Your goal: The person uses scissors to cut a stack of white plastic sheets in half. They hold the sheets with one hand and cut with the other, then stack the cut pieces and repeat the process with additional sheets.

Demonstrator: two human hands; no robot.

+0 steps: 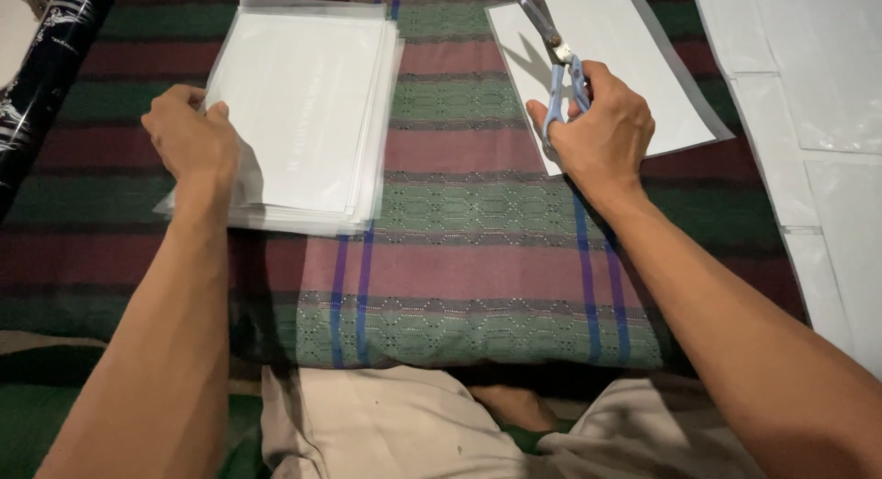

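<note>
Scissors (554, 61): they are sitting in the right hand (602, 130), with pale blue handles and steel blades that are pointing away from the person, toward the top edge of the view. The blades are looking nearly closed; their tips are running out of the picture.
Right hand: it is clenching around the scissor handles, fingers through the loops, and it is resting over the near edge of a single white sheet (611, 61).
Single white sheet: it is lying flat on the striped cloth (478, 222), slightly turned, with a clear plastic border showing along its right and lower edges.
Left hand (188, 135): it is pressing on the left edge of the stack of sheets (303, 112), with fingers curled down over the edge; it is touching the stack, but whether it is pinching a sheet cannot be told.
Stack of sheets: it is lying on the cloth to the left of the single sheet, well apart from it, many white sheets in clear sleeves, a little fanned at the near edge.
Step in hand: by judgement, the scissors are working at the single sheet while the other hand is steadying the stack.
Next move: it is probably calling for opening the blades and keeping them along the sheet's edge.
Other things: more clear plastic pieces (818, 93) are lying at the right, and a dark roll (46, 75) is lying at the far left.
</note>
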